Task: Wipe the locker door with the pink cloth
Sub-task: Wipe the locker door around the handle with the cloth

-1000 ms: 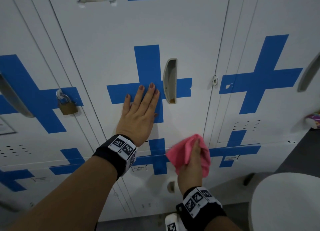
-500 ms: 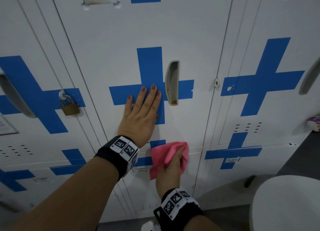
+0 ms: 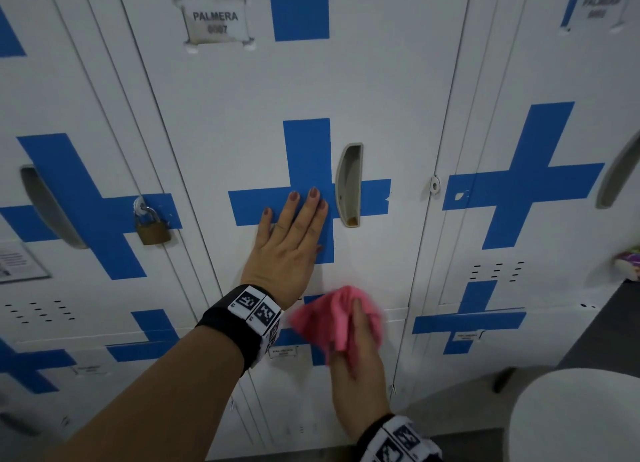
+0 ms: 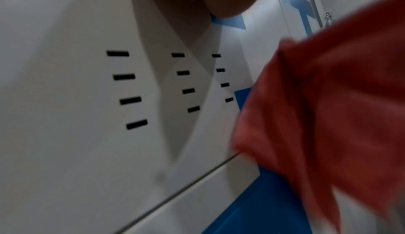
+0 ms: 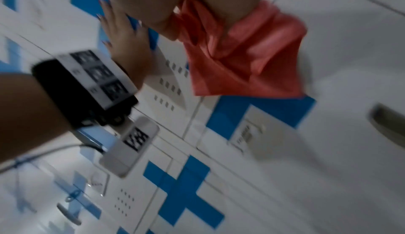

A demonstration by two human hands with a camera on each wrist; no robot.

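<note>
The white locker door point(image 3: 346, 81) bears a blue cross and a grey recessed handle point(image 3: 349, 184). My left hand point(image 3: 291, 236) lies flat on it with straight fingers, just left of the handle. Below that hand, my right hand point(image 3: 356, 354) grips the bunched pink cloth point(image 3: 329, 319) and holds it against the door's bottom edge. The left wrist view shows the cloth point(image 4: 328, 107) blurred beside the door's vent slots point(image 4: 175, 81). In the right wrist view the cloth point(image 5: 243, 57) hangs from my fingers with the left hand point(image 5: 124, 34) beyond it.
The locker on the left carries a brass padlock point(image 3: 152, 229). Another locker door point(image 3: 540, 150) stands to the right. A rounded white object point(image 3: 575, 416) sits at the bottom right over dark floor. Lower lockers point(image 3: 301, 409) continue beneath the cloth.
My right hand swept the cloth left along the door's bottom edge, then partway back right. The left hand stayed flat on the door.
</note>
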